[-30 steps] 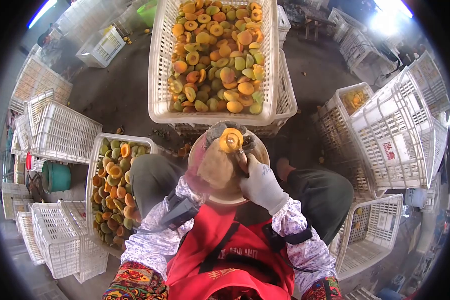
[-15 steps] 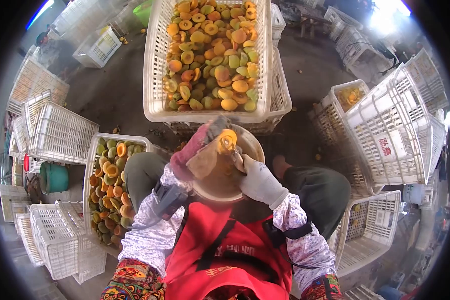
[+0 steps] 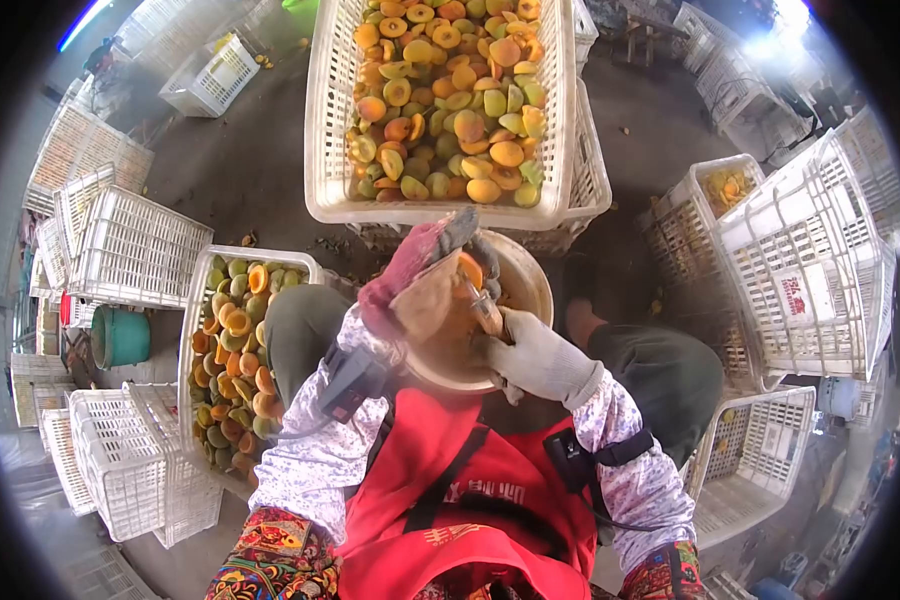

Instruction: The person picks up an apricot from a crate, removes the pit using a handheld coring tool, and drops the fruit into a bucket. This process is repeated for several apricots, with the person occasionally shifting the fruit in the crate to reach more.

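Note:
My left hand (image 3: pixel 420 285), in a worn red and grey glove, is wrapped round an orange fruit piece (image 3: pixel 470 268) above a round basin (image 3: pixel 530 285). In a white glove, my right hand (image 3: pixel 545 358) grips a small tool with a wooden handle (image 3: pixel 486 312), its metal end at the fruit. The inside of the basin is partly hidden by my hands. Beyond it, a white crate (image 3: pixel 440 213) holds many halved fruits. At the left, another crate (image 3: pixel 192 350) is full of fruit.
Stacked white crates stand at the left (image 3: pixel 135 245) and right (image 3: pixel 805 270). An open crate (image 3: pixel 755 455) lies beside my right knee. A green bucket (image 3: pixel 122 337) is at the far left. My knees flank the basin.
The surroundings have shifted slightly right and, near the middle, up in view. My left fingers have closed further round the fruit, and the tool's handle shows more clearly.

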`<state>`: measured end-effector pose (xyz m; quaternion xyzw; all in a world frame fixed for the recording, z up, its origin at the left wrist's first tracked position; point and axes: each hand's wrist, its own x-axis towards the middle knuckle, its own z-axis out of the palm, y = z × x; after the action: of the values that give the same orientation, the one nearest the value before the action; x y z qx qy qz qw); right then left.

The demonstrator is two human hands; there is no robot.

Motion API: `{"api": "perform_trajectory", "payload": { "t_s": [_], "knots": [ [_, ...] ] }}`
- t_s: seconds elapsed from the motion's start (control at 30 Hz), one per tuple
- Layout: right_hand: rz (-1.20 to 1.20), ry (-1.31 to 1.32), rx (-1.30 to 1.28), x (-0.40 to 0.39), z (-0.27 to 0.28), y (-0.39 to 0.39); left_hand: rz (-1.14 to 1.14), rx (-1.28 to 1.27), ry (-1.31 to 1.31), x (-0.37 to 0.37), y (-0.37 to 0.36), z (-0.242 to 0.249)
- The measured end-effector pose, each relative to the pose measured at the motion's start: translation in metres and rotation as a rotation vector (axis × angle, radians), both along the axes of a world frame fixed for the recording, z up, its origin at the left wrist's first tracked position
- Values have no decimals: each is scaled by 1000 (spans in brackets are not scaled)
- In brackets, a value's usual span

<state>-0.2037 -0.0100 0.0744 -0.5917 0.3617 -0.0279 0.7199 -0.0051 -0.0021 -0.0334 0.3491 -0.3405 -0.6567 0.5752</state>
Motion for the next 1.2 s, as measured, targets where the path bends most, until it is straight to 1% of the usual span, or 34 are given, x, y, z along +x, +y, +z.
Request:
{"api": "perform_trajectory", "payload": {
  "t_s": [0.03, 0.07, 0.1, 0.13, 0.17, 0.2, 0.23, 0.27, 0.3, 0.33, 0.37, 0.4, 0.43, 0.5, 0.53, 0.6, 0.63, 0.7, 0.73, 0.77, 0.8, 0.83, 0.9, 0.93, 0.97, 1.03, 1.07, 1.1, 1.17, 1.2],
  "knots": [
    [-39, -100, -130, 2, -11, 1, 191, -12, 136, -2, 3, -25],
    [-75, -115, -266, 1, -43, 5, 113, -105, -58, 2, -4, -45],
    [-73, -116, -270, 2, -35, 3, 115, -109, -58, -2, -5, -28],
    [-81, -83, -123, 4, -21, 3, 127, 42, -170, -11, 1, 6],
    [-89, -50, 23, 5, -14, 3, 137, 193, -283, -19, 7, 26],
    [-90, -54, 18, 3, -31, 5, 138, 202, -206, -21, 6, 32],
    [-19, -168, -377, -2, -61, 5, 130, 188, -113, -22, 4, 34],
    [60, -279, -790, -6, -74, 2, 124, 180, -47, -24, 3, 38],
    [126, -32, -693, -6, -59, 3, 127, 176, 2, -27, 2, 40],
    [2, -153, -886, -4, -94, 8, 137, 179, 46, -31, 0, 44],
    [-106, -73, -444, -2, -72, 11, 152, 184, 82, -36, -2, 49],
    [-209, -117, -215, 1, -49, 14, 164, 190, 108, -42, -3, 57],
    [-226, -83, 118, -1, -27, 10, 175, 196, 129, -45, -5, 66],
    [-263, -181, 238, -6, -28, 6, 190, 195, 144, -47, -6, 75],
    [-257, -177, 236, -7, -26, 7, 193, 189, 137, -43, -3, 72],
    [-203, -50, 71, -1, -6, 10, 193, 201, 128, -34, 0, 56],
    [-203, -46, 78, 0, -5, 7, 199, 197, 117, -28, -6, 35],
    [-90, -67, -128, -1, -10, 10, 207, 216, 95, -17, -13, -18],
    [-35, -124, -312, -4, -27, 11, 210, 237, 87, -16, -9, -41],
    [-10, -85, -286, -5, -31, 11, 213, 263, 80, -17, 0, -54],
    [-18, -49, -135, -5, -23, 11, 214, 302, 87, -16, 5, -57],
    [-26, -15, 11, -4, -15, 11, 155, 218, -76, -12, 3, -55],
    [-122, -96, 240, -6, -18, 9, 21, 28, -399, -6, 2, -41],
    [-117, -162, 330, -6, -21, 7, 155, -31, 376, -34, 9, 42],
    [-114, -161, 342, -7, -24, 4, 161, -20, 376, -32, 13, 26],
    [-7, -268, 550, -11, -27, -2, 325, 87, 568, -35, 14, 34],
    [33, -245, 514, -11, -25, -1, 52, -63, 393, -33, 7, 40],
    [32, -243, 514, -8, -24, 0, 51, -62, 396, -30, 1, 30],
    [-110, -49, 298, -1, -22, 1, 392, -143, -279, -25, -11, 0],
    [-109, -49, 292, -3, -24, 2, 318, 351, 51, -24, -22, 46]
  ]
}}
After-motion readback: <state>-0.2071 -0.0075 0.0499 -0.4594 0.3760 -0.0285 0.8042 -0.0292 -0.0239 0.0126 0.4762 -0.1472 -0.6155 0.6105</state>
